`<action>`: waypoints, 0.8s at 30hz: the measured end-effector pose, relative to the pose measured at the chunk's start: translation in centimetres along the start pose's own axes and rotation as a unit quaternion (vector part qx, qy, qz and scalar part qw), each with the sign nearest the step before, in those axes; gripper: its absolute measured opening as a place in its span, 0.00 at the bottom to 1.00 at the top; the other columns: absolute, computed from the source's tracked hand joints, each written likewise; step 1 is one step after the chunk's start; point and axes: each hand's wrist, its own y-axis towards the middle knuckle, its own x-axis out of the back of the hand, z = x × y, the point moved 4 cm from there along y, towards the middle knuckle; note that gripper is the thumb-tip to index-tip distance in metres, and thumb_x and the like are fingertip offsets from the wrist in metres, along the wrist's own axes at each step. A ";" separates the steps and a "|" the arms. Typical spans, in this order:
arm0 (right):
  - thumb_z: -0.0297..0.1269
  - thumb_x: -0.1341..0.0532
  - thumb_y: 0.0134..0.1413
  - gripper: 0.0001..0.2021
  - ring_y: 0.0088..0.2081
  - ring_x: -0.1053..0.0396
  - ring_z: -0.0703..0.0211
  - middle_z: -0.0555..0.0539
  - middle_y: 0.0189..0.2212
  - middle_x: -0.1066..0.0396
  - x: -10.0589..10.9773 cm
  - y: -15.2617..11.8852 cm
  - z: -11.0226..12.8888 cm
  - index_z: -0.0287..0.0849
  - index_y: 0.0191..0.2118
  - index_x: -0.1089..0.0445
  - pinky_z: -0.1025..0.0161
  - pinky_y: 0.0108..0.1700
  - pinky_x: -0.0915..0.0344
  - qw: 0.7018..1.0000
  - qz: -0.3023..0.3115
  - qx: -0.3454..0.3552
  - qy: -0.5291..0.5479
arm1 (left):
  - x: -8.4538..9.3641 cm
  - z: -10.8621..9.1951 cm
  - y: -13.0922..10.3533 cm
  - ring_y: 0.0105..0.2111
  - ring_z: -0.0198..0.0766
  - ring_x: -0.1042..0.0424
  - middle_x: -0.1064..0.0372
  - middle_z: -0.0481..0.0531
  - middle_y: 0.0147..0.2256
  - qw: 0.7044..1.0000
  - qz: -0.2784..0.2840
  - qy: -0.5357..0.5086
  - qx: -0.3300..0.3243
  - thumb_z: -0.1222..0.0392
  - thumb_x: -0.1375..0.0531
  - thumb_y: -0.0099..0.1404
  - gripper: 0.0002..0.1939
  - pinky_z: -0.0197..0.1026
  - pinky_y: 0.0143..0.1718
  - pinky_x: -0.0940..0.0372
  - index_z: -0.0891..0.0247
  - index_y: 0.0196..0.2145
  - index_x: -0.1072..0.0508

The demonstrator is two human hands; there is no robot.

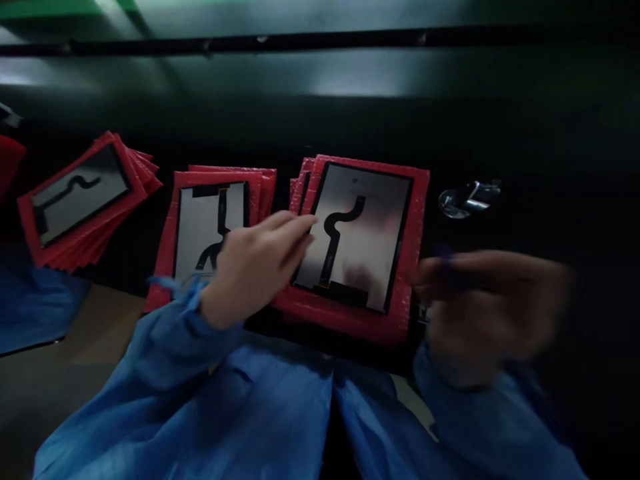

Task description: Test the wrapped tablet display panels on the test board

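Note:
My left hand (pixel 260 263) hovers at the left edge of a flat display panel (pixel 370 233), fingers pressed together; whether anything is between them cannot be made out. The panel has a grey metallic back with a curved black ribbon cable (pixel 333 230) and lies on a red plastic sheet (pixel 345 320). My right hand (pixel 490 307), smeared by motion, is to the right of that panel. Its fingers look closed around a dark purplish thing (pixel 447 267) too blurred to name. A second panel (pixel 193 230) on red sheets is partly hidden behind my left hand.
At the left, a fanned stack of red sheets (pixel 107 230) carries another panel (pixel 83 193). A crumpled shiny clear piece (pixel 470 199) lies right of the middle panel. Dark metallic rails (pixel 320 43) run along the back. Blue fabric (pixel 35 300) shows at the far left.

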 end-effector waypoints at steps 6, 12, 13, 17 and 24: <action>0.41 0.37 0.60 0.18 0.18 0.46 0.68 0.56 0.17 0.43 -5.9 0.1 -1.6 0.44 0.23 0.43 0.67 0.21 0.49 0.994 0.106 -0.008 0.023 | -9.2 0.0 4.7 0.39 0.43 0.22 0.46 0.65 0.69 0.979 0.131 0.127 -0.089 0.61 0.52 0.75 0.25 0.43 0.33 0.31 0.67 0.67 0.39; 0.35 0.42 0.57 0.16 0.20 0.52 0.69 0.57 0.17 0.50 -6.5 0.2 -2.5 0.44 0.21 0.49 0.67 0.24 0.51 0.989 0.147 0.007 -0.033 | -9.4 0.5 4.6 0.39 0.46 0.22 0.50 0.67 0.69 0.974 0.133 0.144 -0.115 0.63 0.56 0.75 0.28 0.46 0.32 0.29 0.68 0.69 0.43; 0.34 0.43 0.57 0.16 0.20 0.52 0.69 0.57 0.17 0.50 -6.5 0.1 -2.4 0.44 0.22 0.48 0.67 0.24 0.50 0.988 0.147 0.015 -0.048 | -9.4 0.4 4.5 0.39 0.46 0.22 0.50 0.67 0.69 0.975 0.132 0.140 -0.115 0.63 0.56 0.75 0.28 0.46 0.32 0.29 0.68 0.69 0.43; 0.32 0.43 0.55 0.16 0.21 0.51 0.68 0.56 0.17 0.50 -6.8 0.0 -2.5 0.43 0.21 0.49 0.67 0.26 0.49 0.986 0.144 0.045 -0.077 | -9.6 0.5 4.4 0.41 0.46 0.22 0.49 0.68 0.69 0.977 0.127 0.125 -0.121 0.63 0.55 0.74 0.27 0.46 0.33 0.29 0.68 0.69 0.42; 0.34 0.36 0.57 0.17 0.20 0.42 0.67 0.56 0.19 0.41 -3.6 -0.4 -0.6 0.45 0.23 0.44 0.67 0.23 0.44 0.992 0.099 0.074 0.027 | -8.4 0.4 5.2 0.42 0.45 0.22 0.47 0.64 0.69 0.973 0.150 0.126 -0.120 0.63 0.53 0.75 0.25 0.43 0.34 0.30 0.66 0.67 0.39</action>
